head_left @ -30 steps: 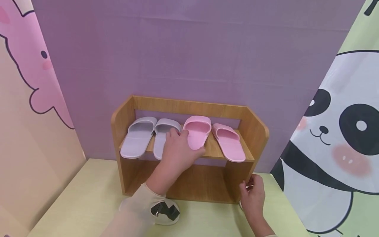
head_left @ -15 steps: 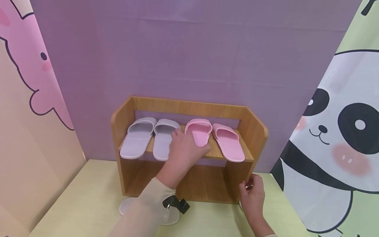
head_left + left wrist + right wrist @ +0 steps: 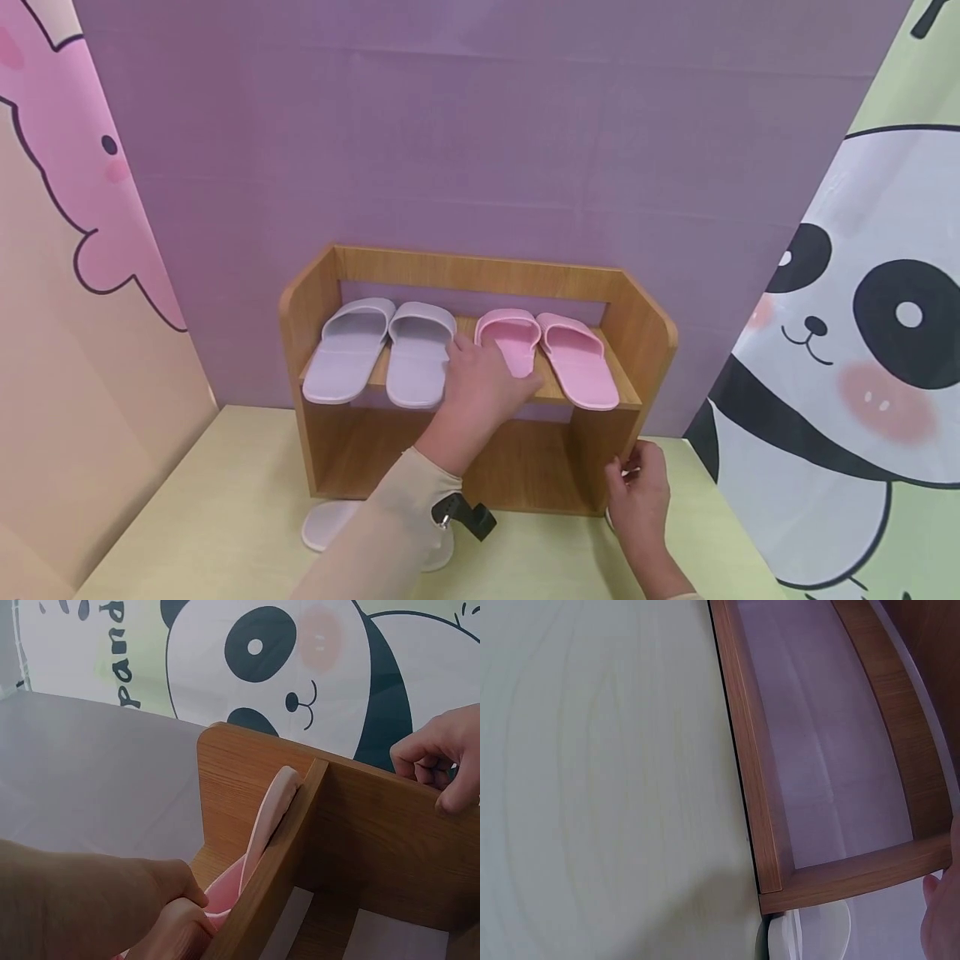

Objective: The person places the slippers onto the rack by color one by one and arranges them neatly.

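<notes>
A wooden shoe rack (image 3: 480, 271) carries two pale lilac slippers (image 3: 345, 358) (image 3: 416, 367) and two pink ones on its upper shelf. My left hand (image 3: 480, 387) grips the inner pink slipper (image 3: 508, 325), covering part of its sole; this slipper (image 3: 225, 889) is partly hidden by the hand in the left wrist view too. Just right of it lies the other pink slipper (image 3: 577, 362), toe strap to the back. My right hand (image 3: 641, 500) holds the front edge of the rack's right side panel, thumb and fingers bent around it (image 3: 442, 761).
White slippers (image 3: 326, 523) lie on the pale tabletop (image 3: 187, 500) before the rack, partly behind the left sleeve. A white object (image 3: 817, 930) shows beside the rack's right foot. A purple cloth wall (image 3: 480, 125) stands behind; a panda print (image 3: 862, 375) covers the right wall.
My left hand has moved to the right with the inner pink slipper, which now lies lower, close beside the other pink one. The right hand has stayed in place.
</notes>
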`<state>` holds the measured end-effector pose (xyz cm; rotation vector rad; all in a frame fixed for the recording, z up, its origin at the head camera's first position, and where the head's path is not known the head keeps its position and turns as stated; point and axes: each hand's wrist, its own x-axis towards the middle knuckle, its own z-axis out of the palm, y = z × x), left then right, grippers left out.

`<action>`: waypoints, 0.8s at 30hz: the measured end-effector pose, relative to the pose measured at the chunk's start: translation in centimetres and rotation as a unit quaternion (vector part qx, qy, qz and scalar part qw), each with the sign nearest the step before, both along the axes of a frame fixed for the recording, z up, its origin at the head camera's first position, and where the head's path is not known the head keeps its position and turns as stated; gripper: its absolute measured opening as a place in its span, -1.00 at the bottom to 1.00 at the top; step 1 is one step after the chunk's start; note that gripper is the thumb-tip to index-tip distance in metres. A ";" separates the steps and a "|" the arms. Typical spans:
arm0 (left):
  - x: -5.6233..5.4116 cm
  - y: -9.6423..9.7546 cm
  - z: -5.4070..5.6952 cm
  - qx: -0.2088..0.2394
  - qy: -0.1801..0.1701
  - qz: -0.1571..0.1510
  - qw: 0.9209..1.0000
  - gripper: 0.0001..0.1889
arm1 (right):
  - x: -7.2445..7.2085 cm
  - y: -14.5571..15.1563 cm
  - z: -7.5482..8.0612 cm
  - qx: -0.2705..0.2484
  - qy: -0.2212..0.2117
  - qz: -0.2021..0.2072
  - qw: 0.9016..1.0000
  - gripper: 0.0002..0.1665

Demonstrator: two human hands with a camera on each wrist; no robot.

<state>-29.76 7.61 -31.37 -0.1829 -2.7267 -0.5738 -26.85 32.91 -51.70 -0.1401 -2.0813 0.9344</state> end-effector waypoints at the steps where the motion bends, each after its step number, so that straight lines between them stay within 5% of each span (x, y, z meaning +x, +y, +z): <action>1: -0.1 0.1 -0.1 -0.008 0.003 0.001 1.000 -0.01 | 0.0 0.0 0.0 -0.001 -0.001 0.000 1.000 -0.66; 18: 0.6 0.0 -0.6 -0.071 0.015 -0.019 0.997 0.02 | 0.1 -0.1 0.1 0.002 -0.004 -0.001 1.000 -0.66; 24: 0.8 -0.2 -0.7 -0.062 0.022 -0.031 0.997 0.02 | 0.0 0.0 0.0 0.001 -0.002 -0.002 1.000 -0.66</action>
